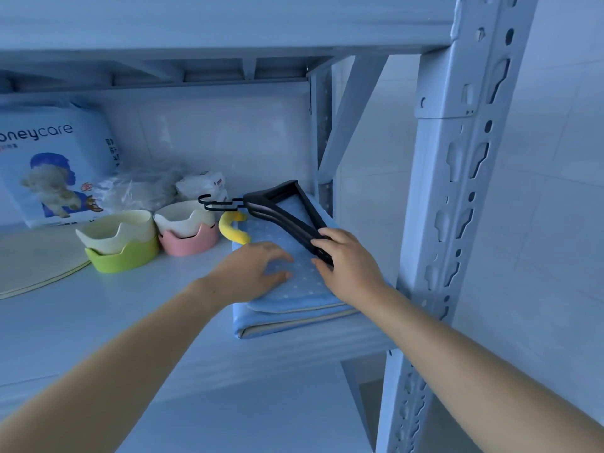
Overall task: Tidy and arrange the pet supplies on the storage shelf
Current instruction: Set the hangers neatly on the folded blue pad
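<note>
The folded, soft blue dotted blanket lies at the right end of the metal shelf. The left hand presses flat on it, fingers spread. The right hand grips the stacked black plastic hangers lying on top of it. Scalloped bowls stand to its left.

Right hand grips the near end of the black hangers, lying on the folded blue blanket. Left hand rests flat right beside it. Yellow toy sits just past the left fingers, with a pink bowl and a green bowl further left.
</note>
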Available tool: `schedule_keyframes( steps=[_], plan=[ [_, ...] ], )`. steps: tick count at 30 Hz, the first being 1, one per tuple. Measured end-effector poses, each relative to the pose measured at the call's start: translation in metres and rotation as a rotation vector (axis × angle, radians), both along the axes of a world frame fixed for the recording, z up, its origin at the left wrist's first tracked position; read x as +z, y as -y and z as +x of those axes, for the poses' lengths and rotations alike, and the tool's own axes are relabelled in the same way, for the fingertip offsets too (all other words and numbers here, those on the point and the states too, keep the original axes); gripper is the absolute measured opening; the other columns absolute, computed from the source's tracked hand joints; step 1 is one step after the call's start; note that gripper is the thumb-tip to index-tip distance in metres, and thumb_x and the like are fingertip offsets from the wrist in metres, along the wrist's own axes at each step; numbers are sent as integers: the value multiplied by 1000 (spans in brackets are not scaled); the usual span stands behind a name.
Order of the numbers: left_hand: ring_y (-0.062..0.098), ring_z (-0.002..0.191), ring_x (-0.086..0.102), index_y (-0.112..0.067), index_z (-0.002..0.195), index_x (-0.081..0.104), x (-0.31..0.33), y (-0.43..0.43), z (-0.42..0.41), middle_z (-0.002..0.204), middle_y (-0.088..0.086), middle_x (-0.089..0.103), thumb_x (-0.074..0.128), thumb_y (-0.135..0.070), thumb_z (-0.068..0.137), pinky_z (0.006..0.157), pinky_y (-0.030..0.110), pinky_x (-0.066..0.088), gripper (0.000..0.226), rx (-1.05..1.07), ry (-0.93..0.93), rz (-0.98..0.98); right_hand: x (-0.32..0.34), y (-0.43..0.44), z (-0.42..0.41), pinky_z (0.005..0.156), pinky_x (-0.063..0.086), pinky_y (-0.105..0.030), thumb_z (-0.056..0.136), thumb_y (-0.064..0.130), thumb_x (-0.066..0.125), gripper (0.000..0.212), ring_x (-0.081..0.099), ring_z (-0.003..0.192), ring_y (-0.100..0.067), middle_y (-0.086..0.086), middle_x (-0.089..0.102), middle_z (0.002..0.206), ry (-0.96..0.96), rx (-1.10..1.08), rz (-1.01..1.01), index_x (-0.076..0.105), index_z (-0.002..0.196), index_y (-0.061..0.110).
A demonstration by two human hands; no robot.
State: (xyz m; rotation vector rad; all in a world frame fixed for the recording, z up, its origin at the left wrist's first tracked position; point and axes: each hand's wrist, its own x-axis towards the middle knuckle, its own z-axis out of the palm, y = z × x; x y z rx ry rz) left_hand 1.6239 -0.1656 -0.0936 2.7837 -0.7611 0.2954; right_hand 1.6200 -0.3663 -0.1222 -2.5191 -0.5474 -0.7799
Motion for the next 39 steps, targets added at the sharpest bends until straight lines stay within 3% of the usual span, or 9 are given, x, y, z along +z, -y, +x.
schedule_keyframes(
  steps=[6,10,18,39],
  plan=[
    [5,126,39,-34,124,55,-17,11,-31,135,-14,47,48,-56,87,103,23,31,43,40,-36,-88,-13,4,-15,103,34,-27,92,20,54,35,34,134,-17,-2,39,145,-8,-12,99,57,126,12],
    [8,133,33,-39,129,50,-24,14,-37,144,-13,37,44,-65,84,108,29,31,52,102,-19,-64,-17,6,-19,104,29,-22,92,19,53,36,34,135,-15,0,36,148,-47,8,134,56,128,12],
    [10,127,43,-37,124,56,-35,14,-32,138,-10,48,45,-56,88,97,24,35,42,102,159,-79,-18,5,-13,104,33,-25,93,18,52,33,38,133,-16,0,40,146,-39,42,146,58,125,13],
    [10,124,46,-37,124,55,-33,10,25,136,-11,49,45,-52,89,98,26,37,39,157,121,-96,-12,1,49,98,38,-23,92,14,53,28,46,126,-15,0,46,141,-43,84,113,62,118,9]
  ],
)
